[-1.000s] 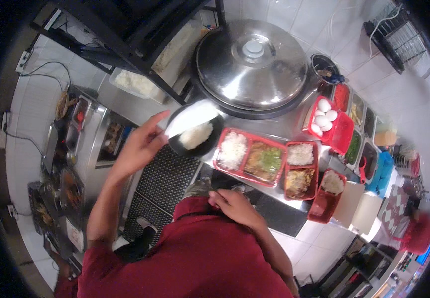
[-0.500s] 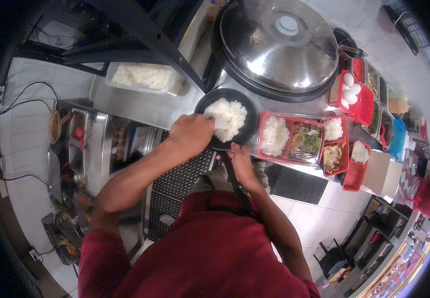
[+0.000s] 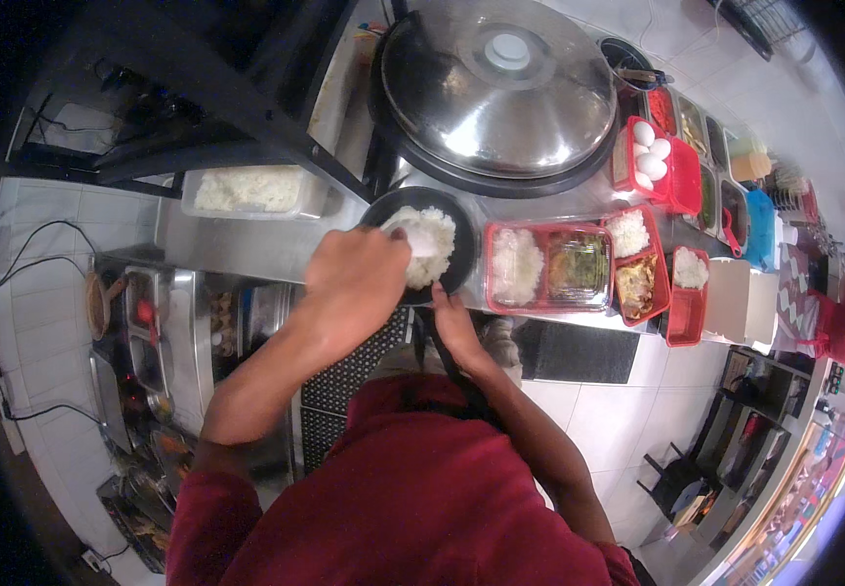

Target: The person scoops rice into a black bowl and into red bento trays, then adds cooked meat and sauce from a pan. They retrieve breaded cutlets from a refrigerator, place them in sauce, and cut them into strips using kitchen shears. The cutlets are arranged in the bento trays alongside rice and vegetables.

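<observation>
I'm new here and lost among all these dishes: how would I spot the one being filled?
Find the big domed steel lid. Just below its left edge sits a round black bowl of white rice, under the left hand. Its neighbours are rectangular red trays; it alone is round and black.

Left hand [image 3: 354,278] curled forward; right hand [image 3: 453,327] lower, seemingly gripping

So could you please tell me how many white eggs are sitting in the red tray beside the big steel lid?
3 eggs show, stacked in a short row in the red tray right of the steel lid; more may lie hidden beneath.
</observation>
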{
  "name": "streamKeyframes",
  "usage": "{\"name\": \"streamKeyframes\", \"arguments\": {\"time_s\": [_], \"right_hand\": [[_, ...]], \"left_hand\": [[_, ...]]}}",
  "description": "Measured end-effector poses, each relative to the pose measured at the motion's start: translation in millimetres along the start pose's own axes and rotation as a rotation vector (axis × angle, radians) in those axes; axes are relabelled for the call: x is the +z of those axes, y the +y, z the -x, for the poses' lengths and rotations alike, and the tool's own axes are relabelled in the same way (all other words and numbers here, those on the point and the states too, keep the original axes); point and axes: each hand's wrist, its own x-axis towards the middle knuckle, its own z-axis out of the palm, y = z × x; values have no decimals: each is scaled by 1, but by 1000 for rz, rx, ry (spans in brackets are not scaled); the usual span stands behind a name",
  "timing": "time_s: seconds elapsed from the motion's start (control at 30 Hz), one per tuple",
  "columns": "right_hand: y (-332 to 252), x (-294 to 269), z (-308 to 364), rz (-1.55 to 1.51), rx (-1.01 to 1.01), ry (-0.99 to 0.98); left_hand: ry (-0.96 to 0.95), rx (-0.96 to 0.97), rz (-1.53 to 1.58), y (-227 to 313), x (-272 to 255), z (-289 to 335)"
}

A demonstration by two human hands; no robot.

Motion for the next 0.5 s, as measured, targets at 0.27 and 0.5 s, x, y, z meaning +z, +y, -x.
{"name": "streamKeyframes", "arguments": {"time_s": [0.27, 0.5], "right_hand": [[1, -3, 1, 736, -486, 153], [-2, -7, -10, -232, -50, -322]], "left_hand": [[-75, 35, 0, -1, 25, -7], [-164, 18, -57, 4, 23, -2]]}}
